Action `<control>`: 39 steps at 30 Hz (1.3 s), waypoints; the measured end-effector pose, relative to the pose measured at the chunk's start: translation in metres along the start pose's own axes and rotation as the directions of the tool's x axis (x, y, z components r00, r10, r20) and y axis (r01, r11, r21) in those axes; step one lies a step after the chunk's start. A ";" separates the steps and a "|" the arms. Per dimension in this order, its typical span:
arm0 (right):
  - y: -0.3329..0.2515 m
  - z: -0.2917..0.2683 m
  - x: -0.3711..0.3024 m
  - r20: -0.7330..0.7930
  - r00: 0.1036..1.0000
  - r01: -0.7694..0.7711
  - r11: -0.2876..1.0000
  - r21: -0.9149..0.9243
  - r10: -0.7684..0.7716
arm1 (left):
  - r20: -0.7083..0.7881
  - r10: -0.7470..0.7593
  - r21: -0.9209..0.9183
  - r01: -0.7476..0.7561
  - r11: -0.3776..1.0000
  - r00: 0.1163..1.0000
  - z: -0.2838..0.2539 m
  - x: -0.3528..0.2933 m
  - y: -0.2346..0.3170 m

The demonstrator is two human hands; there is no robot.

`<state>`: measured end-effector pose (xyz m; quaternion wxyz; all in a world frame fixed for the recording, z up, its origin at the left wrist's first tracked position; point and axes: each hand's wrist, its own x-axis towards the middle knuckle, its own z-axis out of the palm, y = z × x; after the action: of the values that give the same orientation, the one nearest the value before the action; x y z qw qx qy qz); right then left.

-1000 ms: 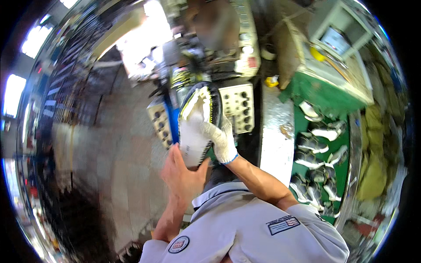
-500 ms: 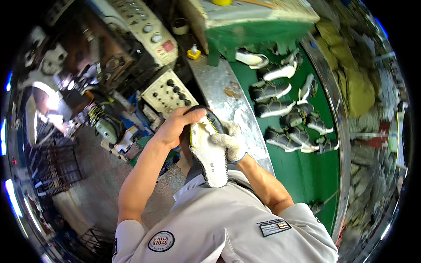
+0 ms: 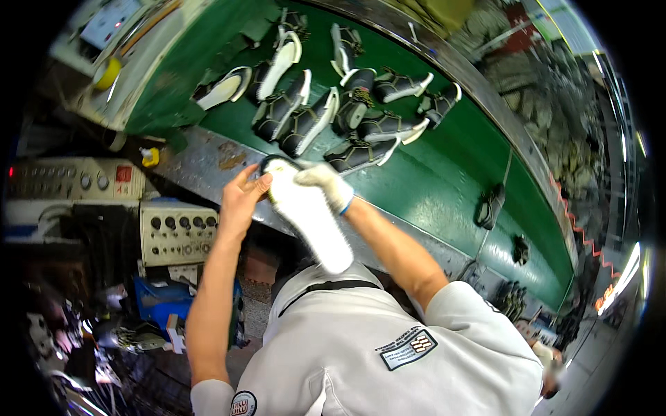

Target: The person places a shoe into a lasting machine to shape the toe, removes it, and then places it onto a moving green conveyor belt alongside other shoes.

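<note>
Left hand (image 3: 241,197), right hand (image 3: 327,185) grasp 1 shoe (image 3: 309,218) near edge (image 3: 192,158) (green bench (image 3: 420,197) open rightward).

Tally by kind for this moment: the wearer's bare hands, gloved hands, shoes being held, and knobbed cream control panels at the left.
Bare left hand: 1
Gloved right hand: 1
Held shoe: 1
Cream control panels: 2
Total: 5

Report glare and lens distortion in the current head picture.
Head view: the white underside of the held shoe is largely blown out, detail lost; pale reflections lie on the green surface. Head view: the bench's far edge bows, and the picture's corners fall black.
</note>
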<state>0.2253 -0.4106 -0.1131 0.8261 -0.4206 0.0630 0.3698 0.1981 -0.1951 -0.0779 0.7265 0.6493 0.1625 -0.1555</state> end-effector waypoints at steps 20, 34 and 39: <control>0.094 -0.228 0.031 -0.702 0.712 0.356 0.867 0.349 -0.010 | -0.345 -0.252 -0.017 0.262 0.965 0.904 -0.078 -0.127 -0.110; 0.155 0.274 0.073 0.366 0.839 -0.334 0.912 -0.237 0.402 | -0.702 -0.076 -0.372 -0.274 0.887 0.708 -0.276 -0.222 -0.011; 0.234 0.374 0.087 0.403 0.782 -0.404 0.879 -0.252 0.475 | -0.903 -0.195 -0.365 -0.446 0.817 0.383 -0.342 -0.298 -0.054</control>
<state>0.0552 0.0024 -0.0628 0.6737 -0.3578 -0.0632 0.6435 -0.1051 0.1437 -0.0308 0.6781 0.3927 0.5189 0.3417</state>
